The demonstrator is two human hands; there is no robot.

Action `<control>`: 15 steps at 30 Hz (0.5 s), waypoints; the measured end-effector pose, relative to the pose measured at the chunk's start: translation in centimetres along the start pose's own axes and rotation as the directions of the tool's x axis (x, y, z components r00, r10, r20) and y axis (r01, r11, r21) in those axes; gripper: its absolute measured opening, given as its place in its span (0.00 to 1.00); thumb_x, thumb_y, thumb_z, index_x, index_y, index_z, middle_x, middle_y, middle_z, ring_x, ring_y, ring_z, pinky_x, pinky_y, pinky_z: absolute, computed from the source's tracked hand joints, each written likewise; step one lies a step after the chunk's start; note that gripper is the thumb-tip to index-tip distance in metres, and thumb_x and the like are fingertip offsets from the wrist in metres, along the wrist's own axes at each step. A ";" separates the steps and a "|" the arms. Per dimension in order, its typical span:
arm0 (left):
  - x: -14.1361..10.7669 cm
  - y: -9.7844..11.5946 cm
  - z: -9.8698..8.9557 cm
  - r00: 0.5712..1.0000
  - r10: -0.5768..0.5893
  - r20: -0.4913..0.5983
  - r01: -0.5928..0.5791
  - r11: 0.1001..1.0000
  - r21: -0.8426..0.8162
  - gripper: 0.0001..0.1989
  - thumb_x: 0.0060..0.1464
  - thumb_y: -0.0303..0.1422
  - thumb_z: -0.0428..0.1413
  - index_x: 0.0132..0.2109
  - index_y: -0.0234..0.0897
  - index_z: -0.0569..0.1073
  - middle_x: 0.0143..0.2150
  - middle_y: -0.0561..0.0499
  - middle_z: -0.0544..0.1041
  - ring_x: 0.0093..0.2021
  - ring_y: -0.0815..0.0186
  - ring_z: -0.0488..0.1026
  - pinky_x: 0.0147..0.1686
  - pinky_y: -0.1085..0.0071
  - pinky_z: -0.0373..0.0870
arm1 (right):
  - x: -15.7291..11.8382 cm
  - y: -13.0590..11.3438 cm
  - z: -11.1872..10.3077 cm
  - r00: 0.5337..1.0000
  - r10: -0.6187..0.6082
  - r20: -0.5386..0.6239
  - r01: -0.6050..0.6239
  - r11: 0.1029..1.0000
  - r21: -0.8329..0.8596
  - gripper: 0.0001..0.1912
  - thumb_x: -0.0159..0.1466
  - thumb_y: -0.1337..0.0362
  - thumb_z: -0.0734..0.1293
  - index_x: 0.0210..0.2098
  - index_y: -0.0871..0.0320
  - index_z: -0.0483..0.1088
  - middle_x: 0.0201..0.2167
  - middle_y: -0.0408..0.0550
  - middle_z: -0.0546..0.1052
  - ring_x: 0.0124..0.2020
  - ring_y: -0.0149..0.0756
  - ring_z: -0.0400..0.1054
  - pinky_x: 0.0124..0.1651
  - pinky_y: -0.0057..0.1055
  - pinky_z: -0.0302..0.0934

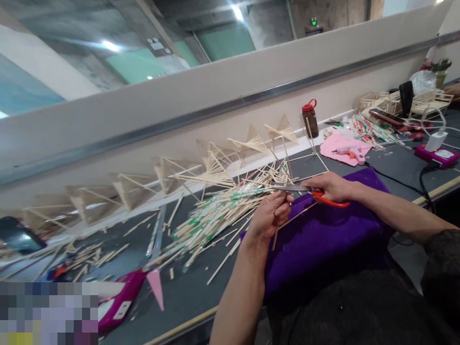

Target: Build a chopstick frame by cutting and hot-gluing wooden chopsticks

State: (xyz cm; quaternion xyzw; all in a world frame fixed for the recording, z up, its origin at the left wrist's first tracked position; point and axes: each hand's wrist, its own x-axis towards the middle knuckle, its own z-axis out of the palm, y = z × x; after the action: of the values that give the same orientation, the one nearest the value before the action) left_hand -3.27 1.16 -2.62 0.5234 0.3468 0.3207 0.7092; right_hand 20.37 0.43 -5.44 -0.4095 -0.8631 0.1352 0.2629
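Note:
In the head view, my right hand (pixel 328 187) is closed round a pair of scissors (pixel 331 200) with red-orange handles, their blades pointing left. My left hand (pixel 271 213) is closed, fingers pinched at thin wooden sticks right by the blade tips. One light wooden stick (pixel 297 215) slants from below the left hand toward the scissors' handles; whether it is joined to others I cannot tell. Beneath both hands lies a purple cloth (pixel 323 239). Left of the hands spreads a heap of wooden sticks (pixel 219 211), some in green-printed wrappers.
A row of fan-shaped stick models (pixel 215 167) stands along the wall. A brown bottle (pixel 310 120) with a red lid is behind the hands. A pink glue gun (pixel 350 152) rests on pink paper (pixel 332 141). Magenta power strips (pixel 438 155) and cables lie at both sides.

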 end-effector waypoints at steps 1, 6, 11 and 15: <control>0.1 -0.1 -0.1 1.000 0.005 -0.011 -0.005 1.000 0.006 0.26 0.36 0.50 0.72 0.30 0.34 0.73 0.12 0.66 0.52 0.13 0.79 0.42 0.12 0.81 0.40 | 0.0 0.0 0.1 1.000 0.008 0.002 -0.008 1.000 -0.009 0.20 0.60 0.67 0.65 0.52 0.56 0.74 0.35 0.45 0.77 0.33 0.33 0.66 0.36 0.27 0.53; 0.7 -0.6 -0.2 0.998 0.041 -0.045 -0.040 0.999 0.030 0.27 0.36 0.51 0.72 0.31 0.33 0.74 0.12 0.65 0.54 0.13 0.79 0.44 0.14 0.80 0.39 | 0.0 -0.2 0.2 0.999 0.038 0.013 -0.038 0.999 -0.036 0.16 0.61 0.68 0.65 0.48 0.58 0.74 0.33 0.44 0.77 0.32 0.32 0.65 0.36 0.27 0.54; 0.9 -1.0 -0.4 0.997 0.064 -0.036 -0.063 0.998 0.028 0.26 0.39 0.52 0.70 0.32 0.33 0.75 0.13 0.64 0.55 0.13 0.79 0.44 0.15 0.79 0.38 | -0.1 -0.2 0.4 0.999 0.039 -0.013 -0.040 0.995 -0.088 0.18 0.60 0.66 0.67 0.50 0.56 0.74 0.35 0.45 0.80 0.33 0.34 0.68 0.37 0.28 0.56; 0.9 -1.1 -0.3 0.997 0.072 -0.012 -0.072 0.997 0.011 0.26 0.40 0.52 0.70 0.32 0.33 0.75 0.13 0.64 0.56 0.14 0.79 0.44 0.15 0.78 0.37 | -0.3 -0.1 0.5 0.998 0.047 -0.045 -0.051 0.996 -0.074 0.21 0.61 0.65 0.66 0.54 0.57 0.74 0.41 0.50 0.82 0.37 0.37 0.72 0.40 0.30 0.60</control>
State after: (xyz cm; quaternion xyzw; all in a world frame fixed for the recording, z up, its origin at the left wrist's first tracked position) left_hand -2.92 1.75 -3.87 0.5373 0.3336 0.3475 0.6923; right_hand 20.20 0.11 -5.90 -0.4430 -0.8513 0.1000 0.2626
